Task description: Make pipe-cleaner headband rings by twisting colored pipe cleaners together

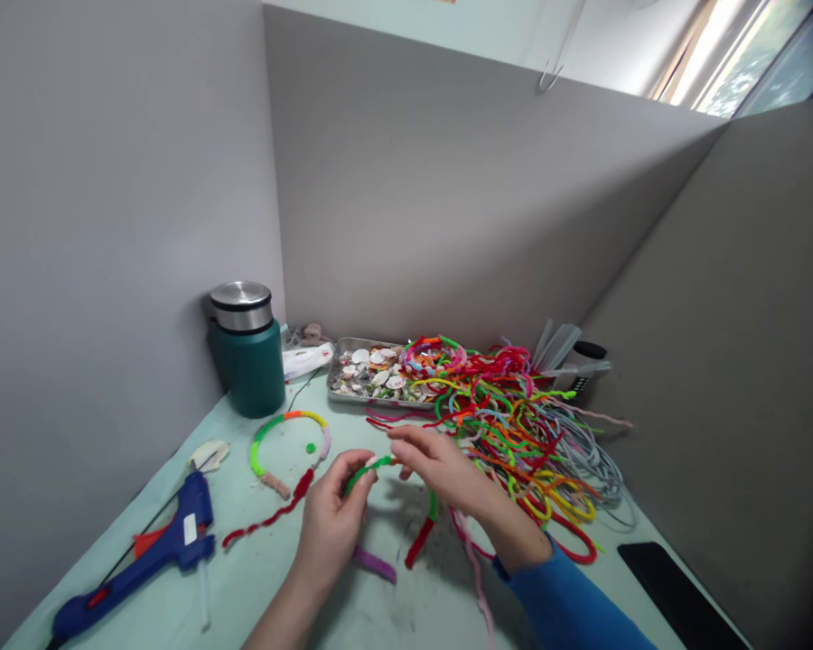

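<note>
My left hand is closed, pinching a fuzzy pipe cleaner strand in green and white between thumb and fingers. At the strand's right end, the fingers of my right hand close in a loose pinch; their tips are partly hidden. Below my left hand a purple fuzzy end sticks out, and a red and green end shows between the hands. Whether these join the held strand is hidden. Left of my hands lies a multicoloured pipe cleaner ring with a dark red tail.
A blue glue gun lies at the left, before a green thermos. At the back is a metal tray of small pieces. A tangled heap of pipe cleaners fills the right, beside grey cord and a black phone-like slab.
</note>
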Motion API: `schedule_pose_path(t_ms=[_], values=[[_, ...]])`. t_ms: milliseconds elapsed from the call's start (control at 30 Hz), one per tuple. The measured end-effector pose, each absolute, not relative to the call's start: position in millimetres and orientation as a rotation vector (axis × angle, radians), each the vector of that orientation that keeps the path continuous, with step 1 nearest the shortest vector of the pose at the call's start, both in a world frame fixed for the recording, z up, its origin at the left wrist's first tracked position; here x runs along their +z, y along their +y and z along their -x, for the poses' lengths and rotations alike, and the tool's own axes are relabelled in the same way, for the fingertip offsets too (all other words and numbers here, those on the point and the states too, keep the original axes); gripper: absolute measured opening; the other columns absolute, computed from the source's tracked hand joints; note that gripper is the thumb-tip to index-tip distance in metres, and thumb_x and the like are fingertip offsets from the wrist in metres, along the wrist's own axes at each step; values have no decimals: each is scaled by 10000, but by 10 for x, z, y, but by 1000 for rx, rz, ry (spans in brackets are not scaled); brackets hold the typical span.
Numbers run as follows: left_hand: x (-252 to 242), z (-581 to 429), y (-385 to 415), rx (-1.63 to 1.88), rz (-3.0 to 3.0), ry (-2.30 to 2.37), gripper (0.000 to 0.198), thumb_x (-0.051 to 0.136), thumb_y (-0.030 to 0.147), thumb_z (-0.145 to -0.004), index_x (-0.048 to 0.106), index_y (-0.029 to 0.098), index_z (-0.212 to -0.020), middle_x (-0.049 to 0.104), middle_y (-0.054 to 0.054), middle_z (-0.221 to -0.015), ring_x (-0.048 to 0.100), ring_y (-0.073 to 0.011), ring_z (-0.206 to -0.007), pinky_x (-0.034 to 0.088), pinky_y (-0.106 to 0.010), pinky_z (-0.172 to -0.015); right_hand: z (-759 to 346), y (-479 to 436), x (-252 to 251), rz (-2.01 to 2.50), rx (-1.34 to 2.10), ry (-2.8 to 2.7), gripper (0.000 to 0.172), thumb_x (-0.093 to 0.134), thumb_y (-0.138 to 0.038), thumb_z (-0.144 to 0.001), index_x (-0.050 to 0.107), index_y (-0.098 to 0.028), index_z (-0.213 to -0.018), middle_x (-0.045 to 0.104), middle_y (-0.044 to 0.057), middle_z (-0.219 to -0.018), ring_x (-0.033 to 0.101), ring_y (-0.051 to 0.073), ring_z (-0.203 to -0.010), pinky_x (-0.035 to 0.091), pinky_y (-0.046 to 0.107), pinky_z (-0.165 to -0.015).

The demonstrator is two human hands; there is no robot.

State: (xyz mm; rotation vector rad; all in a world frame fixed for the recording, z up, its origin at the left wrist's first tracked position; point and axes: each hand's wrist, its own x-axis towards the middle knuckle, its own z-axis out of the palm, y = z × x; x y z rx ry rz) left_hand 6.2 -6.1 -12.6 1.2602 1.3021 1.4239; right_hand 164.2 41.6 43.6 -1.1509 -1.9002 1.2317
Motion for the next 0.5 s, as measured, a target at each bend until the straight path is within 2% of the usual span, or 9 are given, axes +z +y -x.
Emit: schedule_pose_path(t_ms=[133, 233, 500], values=[[-134, -49, -41, 1466, -1284, 1367, 280, 588, 361, -741, 623, 190, -960, 648, -40, -838, 549, -117, -544, 420, -214, -477, -1767, 404, 273, 1130, 1337, -1789, 223, 617, -325, -761, 653, -143, -885, 609, 10, -741, 537, 110, -630, 424, 213, -581], [-145, -53, -39, 1426, -1282, 1389, 285, 595, 357, -740, 618, 194, -973, 640, -47, -891, 568, -128, -602, 431, -214, -503, -1795, 381, 144, 1121, 1364, -1707, 153, 606, -276, -760, 653, -142, -816, 570, -14, -658, 496, 85, -560, 386, 191, -525], [-140, -66, -36, 1387, -1262, 1384, 368, 609, 379, -729, 631, 185, -1040, 643, -45, -858, 574, -141, -638, 437, -221, -529, -1717, 326, 158, 1194, 1430, -1601, 222, 582, -335, -755, 647, -135, -826, 555, -20, -616, 441, 70, -441, 351, 185, -413]])
